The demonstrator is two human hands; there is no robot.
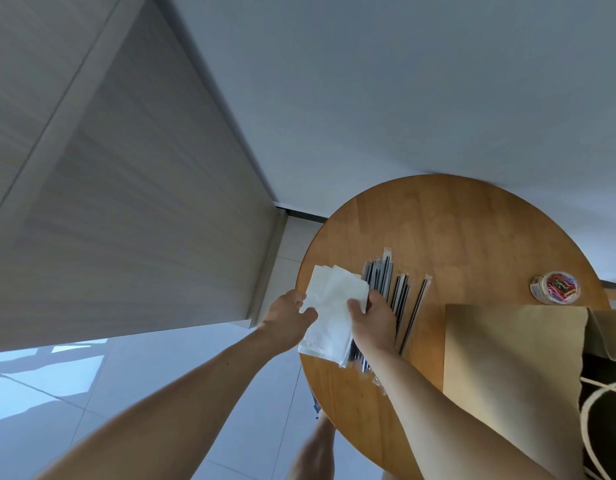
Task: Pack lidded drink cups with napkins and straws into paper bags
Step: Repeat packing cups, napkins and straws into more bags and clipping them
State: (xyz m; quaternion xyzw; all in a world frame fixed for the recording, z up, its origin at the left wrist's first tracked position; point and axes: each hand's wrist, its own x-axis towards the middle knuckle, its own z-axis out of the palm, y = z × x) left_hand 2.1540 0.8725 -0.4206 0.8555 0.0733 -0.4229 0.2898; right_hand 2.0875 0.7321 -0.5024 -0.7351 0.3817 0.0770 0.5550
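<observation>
A stack of white paper napkins (329,311) lies at the left edge of the round wooden table (448,233). My left hand (287,315) pinches the napkins' left edge. On the right side of the stack, my right hand (374,318) grips the napkins with its thumb on top. Several black straws in clear wrappers (393,284) lie side by side just right of the napkins, partly under my right hand. A brown paper bag (511,355) with white cord handles lies at the table's right. No drink cup is in view.
A small clear tub of coloured paper clips (555,286) stands at the table's far right. A grey cabinet (126,188) and pale tiled floor (92,393) lie to the left. My legs show below the table's near edge.
</observation>
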